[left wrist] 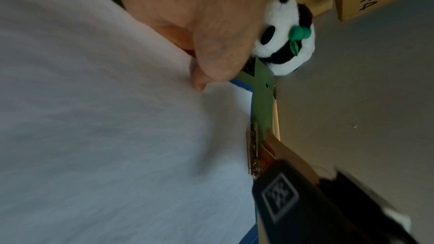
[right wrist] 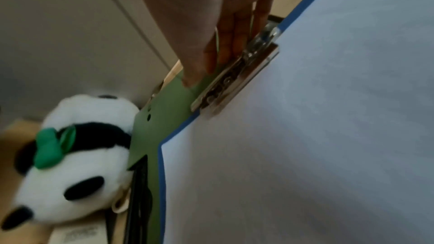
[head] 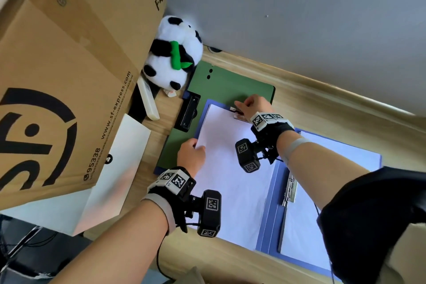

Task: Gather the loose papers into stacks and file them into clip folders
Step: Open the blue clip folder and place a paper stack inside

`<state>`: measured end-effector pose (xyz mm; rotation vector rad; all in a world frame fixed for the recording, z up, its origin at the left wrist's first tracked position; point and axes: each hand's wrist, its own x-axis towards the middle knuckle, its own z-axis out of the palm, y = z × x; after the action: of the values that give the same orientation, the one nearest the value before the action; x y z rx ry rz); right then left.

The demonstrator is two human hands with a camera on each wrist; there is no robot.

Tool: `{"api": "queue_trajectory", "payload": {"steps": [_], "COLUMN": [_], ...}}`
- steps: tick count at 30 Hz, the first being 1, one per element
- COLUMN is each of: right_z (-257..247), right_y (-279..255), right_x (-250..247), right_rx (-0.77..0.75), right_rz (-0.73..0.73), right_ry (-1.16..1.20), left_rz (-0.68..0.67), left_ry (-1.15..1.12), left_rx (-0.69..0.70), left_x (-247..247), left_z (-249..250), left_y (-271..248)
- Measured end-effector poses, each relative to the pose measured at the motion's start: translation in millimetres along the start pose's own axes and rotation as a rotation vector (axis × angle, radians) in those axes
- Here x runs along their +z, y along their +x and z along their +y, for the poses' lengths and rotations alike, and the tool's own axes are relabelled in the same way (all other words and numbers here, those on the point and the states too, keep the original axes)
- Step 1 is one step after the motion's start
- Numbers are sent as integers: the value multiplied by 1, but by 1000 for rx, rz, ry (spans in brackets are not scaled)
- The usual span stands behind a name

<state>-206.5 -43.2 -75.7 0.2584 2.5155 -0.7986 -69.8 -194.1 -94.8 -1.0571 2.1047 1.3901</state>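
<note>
- We have the wooden desk (head: 306, 90) under everything, with the cardboard box (head: 57, 76) well off beyond our left hand's grip and the toy panda (head: 173, 53) past the far corner of the folders
- The green clip folder (head: 221, 83) lies flat beneath, showing just beyond our right fingertips; the blue clip folder (head: 268, 212) lies open on top of it, a second filled leaf (head: 334, 168) spreading out behind our right wrist
- The paper stack (head: 230, 168) lies on the blue folder, spanning between our two grips
- Our left hand (head: 191, 157) pinches the stack's near corner, thumb on top, fingers curled at the edge
- Our right hand (head: 253, 105) has fingers curled down at the lever of the metal clip (right wrist: 237, 79); the wrist view shows the clip's jaw lying on the paper's edge
- We judge the step to be clamping this stack; next we need the edge squared fully under the jaw, then a release, left hand steadying against skew
</note>
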Motion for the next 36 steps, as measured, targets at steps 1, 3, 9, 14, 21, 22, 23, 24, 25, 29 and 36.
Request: {"api": "queue_trajectory", "payload": {"steps": [1,3,9,14,21,22,23,24,25,29,36], "right_z": [6,24,87,121,123,121,120,118,117,111,101], "right_y": [-4,-18,-85,-136,-172,-176,-180,-184,-188,-201,-223], "right_x": [-3,-9,-7,8,19,20,19,19,18,6,-37], "right_rx": [10,40,183,315,329,327,324,320,313,274,167], "right_rz": [54,169,85,-108,-239,-253,-260,-264,-265,-258,-170], "right_ry": [48,162,403,556,635,642,650,651,649,645,735], "left_rz": [8,44,72,110,239,222,203,175,141,1,-157], "left_ry": [10,33,31,116,201,174,135,106,99,107,218], "left_rx": [13,31,51,63,-25,-39,-37,-17,4,63,310], "left_x": [0,1,-1,-11,-30,-30,-31,-31,-31,-40,-48], "left_z": [2,4,9,-1,-40,-43,-44,-46,-47,-27,37], "left_y": [-2,-6,-20,-34,-54,-56,-60,-61,-62,-76,-118]}}
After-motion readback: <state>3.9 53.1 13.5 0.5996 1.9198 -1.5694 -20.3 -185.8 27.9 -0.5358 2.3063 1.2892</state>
